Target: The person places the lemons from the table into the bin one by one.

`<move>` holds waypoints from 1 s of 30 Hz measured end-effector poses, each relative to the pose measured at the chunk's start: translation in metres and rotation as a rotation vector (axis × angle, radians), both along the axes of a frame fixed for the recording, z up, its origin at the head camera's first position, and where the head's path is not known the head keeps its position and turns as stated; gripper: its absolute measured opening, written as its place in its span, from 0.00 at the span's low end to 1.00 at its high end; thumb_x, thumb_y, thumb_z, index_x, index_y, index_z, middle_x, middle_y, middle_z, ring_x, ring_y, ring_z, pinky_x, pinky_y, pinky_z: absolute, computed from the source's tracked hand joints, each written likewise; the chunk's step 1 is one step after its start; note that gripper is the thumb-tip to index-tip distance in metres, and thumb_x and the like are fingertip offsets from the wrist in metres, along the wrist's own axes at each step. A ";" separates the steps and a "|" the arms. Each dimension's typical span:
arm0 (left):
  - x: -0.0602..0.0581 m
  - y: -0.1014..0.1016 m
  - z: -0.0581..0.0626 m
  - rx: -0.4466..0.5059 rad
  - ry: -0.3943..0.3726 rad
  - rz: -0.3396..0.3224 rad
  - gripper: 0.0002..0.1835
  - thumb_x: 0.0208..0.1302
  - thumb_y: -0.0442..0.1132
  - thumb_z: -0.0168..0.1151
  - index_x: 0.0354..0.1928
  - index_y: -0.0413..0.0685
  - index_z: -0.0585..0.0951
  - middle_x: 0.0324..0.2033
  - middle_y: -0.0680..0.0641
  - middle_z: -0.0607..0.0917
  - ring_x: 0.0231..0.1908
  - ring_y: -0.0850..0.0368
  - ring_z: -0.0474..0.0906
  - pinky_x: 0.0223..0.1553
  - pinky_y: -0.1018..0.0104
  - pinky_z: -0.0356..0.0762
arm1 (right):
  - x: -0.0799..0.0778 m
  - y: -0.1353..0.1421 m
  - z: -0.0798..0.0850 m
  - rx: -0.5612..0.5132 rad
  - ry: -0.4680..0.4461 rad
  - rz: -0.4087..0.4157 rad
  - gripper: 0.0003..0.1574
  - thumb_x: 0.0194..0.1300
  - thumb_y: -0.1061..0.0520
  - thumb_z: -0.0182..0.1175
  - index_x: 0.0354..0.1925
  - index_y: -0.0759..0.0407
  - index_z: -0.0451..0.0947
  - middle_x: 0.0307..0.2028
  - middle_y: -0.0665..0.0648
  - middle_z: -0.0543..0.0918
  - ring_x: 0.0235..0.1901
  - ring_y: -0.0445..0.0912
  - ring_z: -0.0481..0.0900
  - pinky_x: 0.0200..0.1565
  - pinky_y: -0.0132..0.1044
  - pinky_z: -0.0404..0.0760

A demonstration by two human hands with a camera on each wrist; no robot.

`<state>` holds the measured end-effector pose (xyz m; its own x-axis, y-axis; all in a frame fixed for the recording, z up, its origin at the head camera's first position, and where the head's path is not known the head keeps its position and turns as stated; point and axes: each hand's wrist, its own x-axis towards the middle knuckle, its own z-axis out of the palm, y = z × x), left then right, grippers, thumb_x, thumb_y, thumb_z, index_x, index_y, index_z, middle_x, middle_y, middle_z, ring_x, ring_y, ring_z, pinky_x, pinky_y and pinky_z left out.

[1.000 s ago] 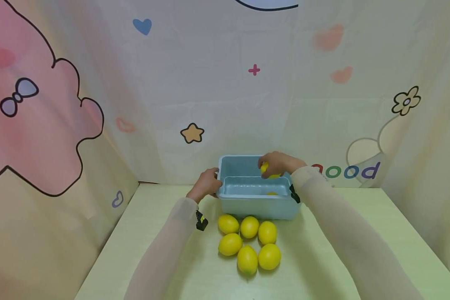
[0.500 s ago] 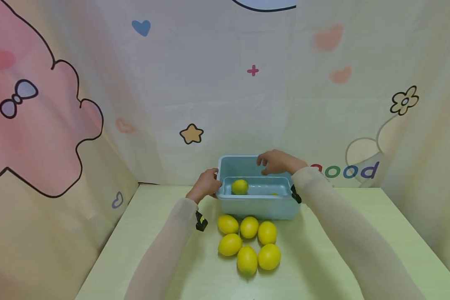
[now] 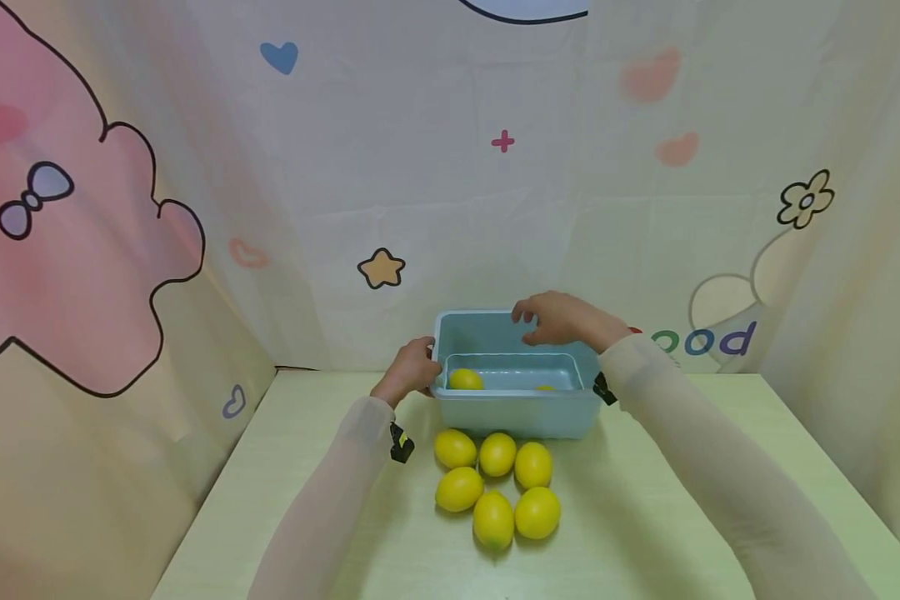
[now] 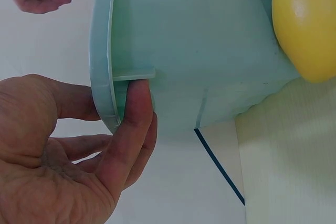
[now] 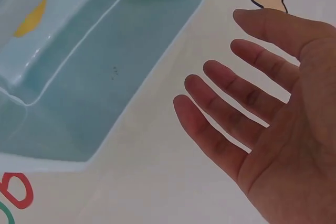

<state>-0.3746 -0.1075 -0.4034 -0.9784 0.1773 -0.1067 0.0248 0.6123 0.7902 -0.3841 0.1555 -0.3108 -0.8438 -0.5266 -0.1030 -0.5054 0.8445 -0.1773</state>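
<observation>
A light blue plastic bin (image 3: 517, 415) stands at the back of the table. My left hand (image 3: 411, 367) grips its left rim, thumb on one side and fingers curled under the lip, as the left wrist view shows. Over the bin's back right part hovers my right hand (image 3: 558, 318), its fingers (image 5: 226, 87) spread and nothing between them. Inside the bin a lemon (image 3: 466, 380) lies at the left, and a sliver of another yellow lemon (image 3: 545, 387) shows at the right, mostly hidden by the front wall.
In front of the bin several lemons (image 3: 497, 455) lie grouped on the pale wooden table (image 3: 330, 533). A printed curtain (image 3: 450, 167) hangs right behind the bin and along both sides. Each wrist wears a small black device (image 3: 401, 443).
My right hand has let go of a lemon, which dropped into the bin and rolled to its left side. The hand has since risen slightly and drawn right. My left hand stays put.
</observation>
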 end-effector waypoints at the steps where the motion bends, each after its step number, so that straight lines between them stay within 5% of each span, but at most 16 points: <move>1: 0.000 0.000 0.000 -0.004 -0.001 -0.002 0.29 0.63 0.29 0.54 0.68 0.42 0.68 0.52 0.36 0.79 0.40 0.46 0.82 0.38 0.50 0.87 | 0.002 0.001 0.001 0.001 0.003 0.003 0.25 0.65 0.52 0.62 0.60 0.53 0.75 0.56 0.61 0.80 0.55 0.56 0.77 0.59 0.52 0.77; 10: 0.001 0.000 0.002 0.009 -0.014 -0.017 0.30 0.64 0.29 0.54 0.69 0.41 0.66 0.54 0.35 0.79 0.47 0.38 0.82 0.39 0.48 0.86 | 0.021 0.001 0.012 -0.019 0.044 0.073 0.25 0.66 0.52 0.61 0.60 0.53 0.74 0.57 0.60 0.78 0.53 0.56 0.79 0.57 0.52 0.79; 17: 0.000 0.003 0.002 0.001 0.000 -0.030 0.29 0.64 0.29 0.54 0.68 0.41 0.67 0.53 0.35 0.79 0.44 0.41 0.82 0.35 0.52 0.87 | 0.042 0.003 0.015 -0.034 0.106 0.075 0.28 0.66 0.50 0.62 0.63 0.52 0.73 0.59 0.56 0.78 0.57 0.54 0.77 0.59 0.52 0.77; 23: -0.001 0.003 0.000 -0.008 0.008 -0.019 0.28 0.64 0.29 0.54 0.67 0.43 0.68 0.52 0.36 0.80 0.41 0.45 0.82 0.33 0.55 0.88 | 0.067 0.008 0.007 -0.069 0.181 0.122 0.30 0.65 0.50 0.63 0.63 0.53 0.73 0.58 0.56 0.78 0.54 0.52 0.79 0.56 0.50 0.80; 30: 0.000 -0.001 0.001 -0.002 0.000 -0.016 0.27 0.62 0.29 0.54 0.66 0.42 0.69 0.50 0.36 0.80 0.42 0.42 0.83 0.31 0.56 0.88 | 0.091 0.016 -0.010 -0.126 0.297 0.152 0.31 0.62 0.49 0.66 0.62 0.51 0.73 0.57 0.54 0.79 0.45 0.48 0.81 0.41 0.40 0.85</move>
<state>-0.3750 -0.1090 -0.4021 -0.9754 0.1928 -0.1069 0.0347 0.6133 0.7891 -0.2928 0.1713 -0.3211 -0.7380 -0.6417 0.2085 -0.6690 0.7363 -0.1015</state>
